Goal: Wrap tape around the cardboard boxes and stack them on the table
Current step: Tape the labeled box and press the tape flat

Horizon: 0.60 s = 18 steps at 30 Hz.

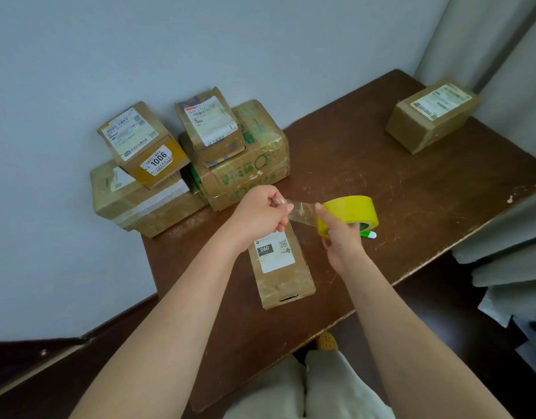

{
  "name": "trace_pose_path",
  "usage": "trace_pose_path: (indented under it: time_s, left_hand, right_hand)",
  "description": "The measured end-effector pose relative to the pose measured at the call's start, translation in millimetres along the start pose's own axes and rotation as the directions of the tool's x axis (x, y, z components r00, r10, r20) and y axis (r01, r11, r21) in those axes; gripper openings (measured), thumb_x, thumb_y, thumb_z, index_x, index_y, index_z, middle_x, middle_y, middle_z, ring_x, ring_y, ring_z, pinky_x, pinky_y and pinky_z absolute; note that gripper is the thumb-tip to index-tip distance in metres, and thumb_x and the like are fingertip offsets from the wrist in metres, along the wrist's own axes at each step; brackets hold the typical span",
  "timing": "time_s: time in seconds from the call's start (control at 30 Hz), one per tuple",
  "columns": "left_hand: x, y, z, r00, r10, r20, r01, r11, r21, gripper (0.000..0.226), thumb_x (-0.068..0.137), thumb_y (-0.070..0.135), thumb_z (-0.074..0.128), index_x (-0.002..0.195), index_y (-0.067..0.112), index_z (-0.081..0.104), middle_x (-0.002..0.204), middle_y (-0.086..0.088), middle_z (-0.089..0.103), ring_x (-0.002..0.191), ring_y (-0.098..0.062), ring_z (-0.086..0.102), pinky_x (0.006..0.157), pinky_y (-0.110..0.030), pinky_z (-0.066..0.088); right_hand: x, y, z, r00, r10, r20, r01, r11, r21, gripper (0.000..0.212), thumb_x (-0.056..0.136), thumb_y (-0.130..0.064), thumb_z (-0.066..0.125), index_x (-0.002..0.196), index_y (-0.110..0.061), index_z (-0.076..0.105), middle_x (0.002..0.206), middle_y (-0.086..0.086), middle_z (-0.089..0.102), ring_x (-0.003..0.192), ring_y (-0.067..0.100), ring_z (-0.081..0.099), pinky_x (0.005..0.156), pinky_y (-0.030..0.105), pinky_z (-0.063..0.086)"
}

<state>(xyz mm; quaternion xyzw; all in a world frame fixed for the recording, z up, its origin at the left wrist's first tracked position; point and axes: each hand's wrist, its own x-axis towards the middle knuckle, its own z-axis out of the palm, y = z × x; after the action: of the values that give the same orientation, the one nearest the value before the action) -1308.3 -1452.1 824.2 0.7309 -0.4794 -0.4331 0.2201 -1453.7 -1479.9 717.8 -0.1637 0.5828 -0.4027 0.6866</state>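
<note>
A flat cardboard box [280,267] with a white label lies near the front of the brown table [411,189]. Above its far end my right hand [340,234] grips a yellow roll of tape [351,213]. My left hand [260,213] pinches the clear loose end of the tape [301,212], stretched a short way out from the roll. At the back left, two stacks of taped boxes stand against the wall: a small yellow-sided box [142,143] on a wider one [139,204], and a labelled box [210,127] on a green-printed one [248,173].
A single box [431,116] sits at the table's far right corner by grey curtains [508,86]. A green and white object [368,234] lies on the table under the roll. My legs and a yellow shoe [327,341] show below the table's front edge.
</note>
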Motion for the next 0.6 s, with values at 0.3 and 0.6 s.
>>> trace_pose_path:
  time_s: [0.3,0.6]
  left_hand:
    - [7,-41,-20,0.987,-0.135,-0.083,0.109,0.959,-0.263,0.015,0.099,0.015,0.057,0.087,0.009,0.065,0.071,-0.001,0.063,0.065,-0.012,0.059,0.064,-0.021,0.049]
    - [13,-50,-18,0.998,-0.003,-0.064,-0.003,0.997,-0.079,0.014,0.097,0.018,0.058,0.096,0.006,0.065,0.074,0.000,0.067,0.067,-0.011,0.063,0.075,-0.031,0.058]
  right_hand:
    - [1,17,2,0.979,-0.166,0.118,0.186,0.966,-0.179,0.065,0.078,-0.020,0.084,0.127,-0.030,0.043,0.108,-0.010,0.063,0.104,0.009,0.060,0.093,0.032,0.048]
    - [22,54,14,0.943,-0.306,0.130,0.316,0.704,-0.636,0.068,0.059,-0.029,0.096,0.099,-0.031,0.042,0.116,0.003,0.060,0.117,0.033,0.055,0.100,0.051,0.048]
